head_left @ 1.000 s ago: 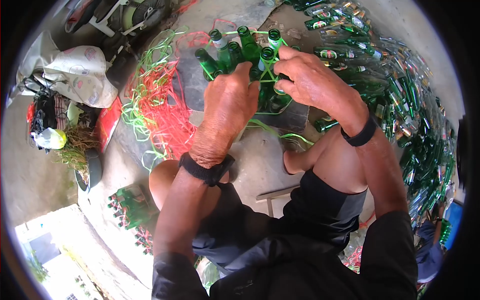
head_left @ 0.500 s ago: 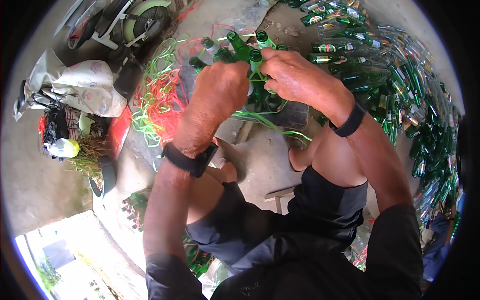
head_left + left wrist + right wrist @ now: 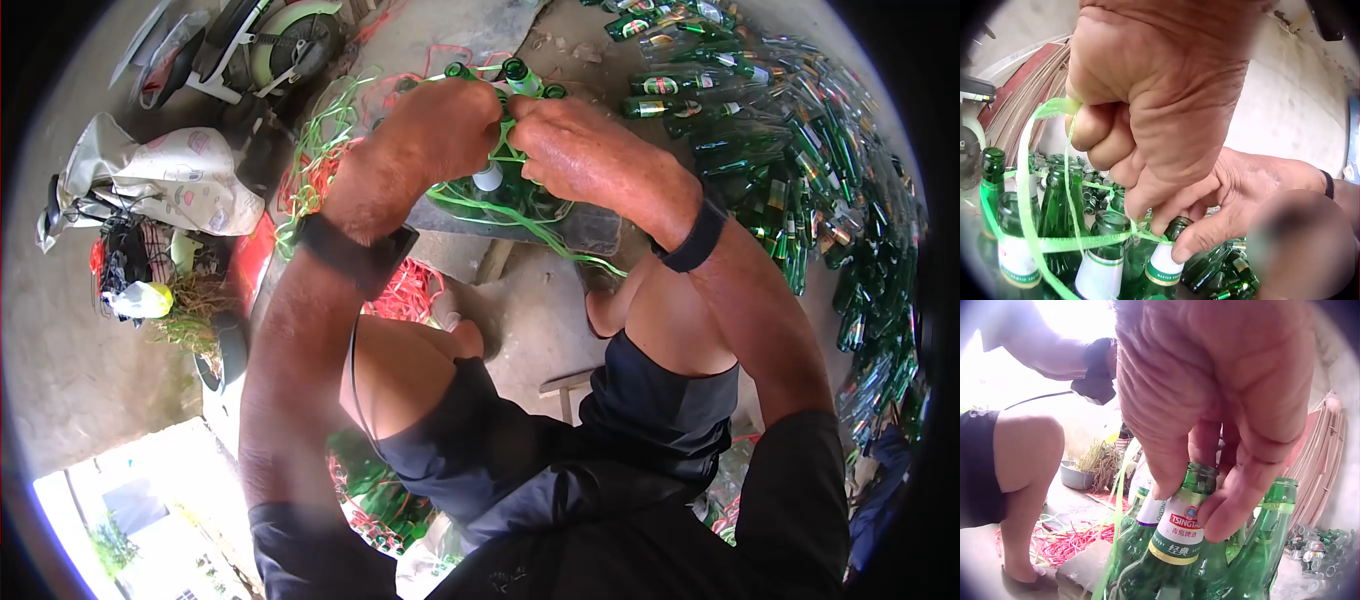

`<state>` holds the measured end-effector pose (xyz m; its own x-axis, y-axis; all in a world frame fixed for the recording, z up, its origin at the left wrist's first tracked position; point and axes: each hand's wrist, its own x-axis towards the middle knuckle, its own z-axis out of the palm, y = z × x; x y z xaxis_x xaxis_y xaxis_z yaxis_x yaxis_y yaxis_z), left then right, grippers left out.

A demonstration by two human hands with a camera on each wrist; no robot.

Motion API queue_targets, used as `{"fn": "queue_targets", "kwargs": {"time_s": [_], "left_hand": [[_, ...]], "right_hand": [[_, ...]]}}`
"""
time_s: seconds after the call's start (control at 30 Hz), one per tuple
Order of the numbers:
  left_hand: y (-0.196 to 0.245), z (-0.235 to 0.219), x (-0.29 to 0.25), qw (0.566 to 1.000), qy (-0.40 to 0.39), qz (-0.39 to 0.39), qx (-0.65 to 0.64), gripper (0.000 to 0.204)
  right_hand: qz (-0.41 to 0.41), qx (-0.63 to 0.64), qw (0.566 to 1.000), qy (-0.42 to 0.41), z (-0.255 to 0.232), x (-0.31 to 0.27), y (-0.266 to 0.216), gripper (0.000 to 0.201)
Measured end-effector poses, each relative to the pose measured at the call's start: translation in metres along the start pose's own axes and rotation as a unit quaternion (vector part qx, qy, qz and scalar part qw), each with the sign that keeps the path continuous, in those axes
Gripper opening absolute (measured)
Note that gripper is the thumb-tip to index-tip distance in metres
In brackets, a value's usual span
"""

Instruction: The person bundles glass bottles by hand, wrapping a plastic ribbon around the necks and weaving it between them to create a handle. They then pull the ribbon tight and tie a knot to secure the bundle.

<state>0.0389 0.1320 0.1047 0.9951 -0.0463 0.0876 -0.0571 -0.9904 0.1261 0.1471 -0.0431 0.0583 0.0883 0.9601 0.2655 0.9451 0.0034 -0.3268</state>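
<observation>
Above the bundle of green bottles (image 3: 518, 200), I have both hands close together, working among the necks. The left hand (image 3: 440, 125) is over the bundle's left part, fingers curled in and pinching the green strap (image 3: 1025, 187), which loops from them down to the front of the bundle. The right hand (image 3: 585, 150) is over the bundle's right part, its thumb and fingers gripping the neck of a labelled bottle (image 3: 1179, 531) that stands within the bundle. A band of the strap runs round and between the necks, and a loose tail trails off the bundle's near side.

Under the bundle lies a dark slab (image 3: 590, 230); left of it is a tangle of red and green strips (image 3: 300, 185), and right of it a heap of loose bottles (image 3: 745, 160).

I judge the step in hand to be lacing the strap round the necks to tie the bundle. The next move, I think, calls for me to steady that bottle and draw the strap snug beside its neck before knotting. I cannot tell whether any knot exists, as the fingers hide that spot.
</observation>
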Motion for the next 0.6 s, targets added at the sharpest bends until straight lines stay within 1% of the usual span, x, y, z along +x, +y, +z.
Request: {"fn": "queue_targets", "kwargs": {"time_s": [0.07,0.13,0.2,0.3,0.37,0.4,0.47,0.5,0.57,0.6], "left_hand": [[0.002,-0.009,0.005,0.998,-0.057,0.0,-0.006,0.014],[0.0,-0.012,0.009,0.998,-0.069,0.009,-0.004,0.014],[-0.002,-0.015,0.013,0.997,-0.08,0.017,-0.002,0.015],[-0.004,-0.015,0.018,0.994,-0.103,0.013,-0.016,0.015],[-0.01,-0.013,0.023,0.989,-0.119,0.016,-0.084,0.015],[-0.017,-0.009,0.025,0.989,-0.119,0.014,-0.084,0.015],[-0.031,-0.003,0.029,0.979,-0.158,0.008,-0.128,0.016],[-0.033,-0.002,0.03,0.979,-0.158,0.007,-0.128,0.016],[-0.039,0.0,0.029,0.961,-0.183,-0.039,-0.203,0.02],[-0.036,-0.003,0.03,0.961,-0.182,-0.04,-0.203,0.02]], "right_hand": [[0.01,0.001,1.0,-0.015,-0.004,0.001,-0.002,0.017],[0.019,0.003,0.999,-0.03,-0.002,0.001,-0.001,0.016],[0.018,0.011,1.0,-0.003,0.002,0.001,0.001,0.008],[0.006,0.011,1.0,0.003,0.0,-0.001,-0.001,0.008],[-0.003,0.015,1.0,0.006,-0.002,-0.002,-0.002,0.008],[-0.011,0.018,1.0,0.009,-0.003,-0.002,-0.002,0.009],[-0.016,0.016,1.0,0.007,-0.003,-0.001,-0.002,0.01],[-0.02,0.013,1.0,0.007,-0.003,-0.001,-0.003,0.011],[-0.022,0.02,1.0,0.004,-0.003,-0.001,-0.003,0.012],[-0.022,0.027,0.999,0.005,-0.004,-0.002,-0.003,0.013]]}}
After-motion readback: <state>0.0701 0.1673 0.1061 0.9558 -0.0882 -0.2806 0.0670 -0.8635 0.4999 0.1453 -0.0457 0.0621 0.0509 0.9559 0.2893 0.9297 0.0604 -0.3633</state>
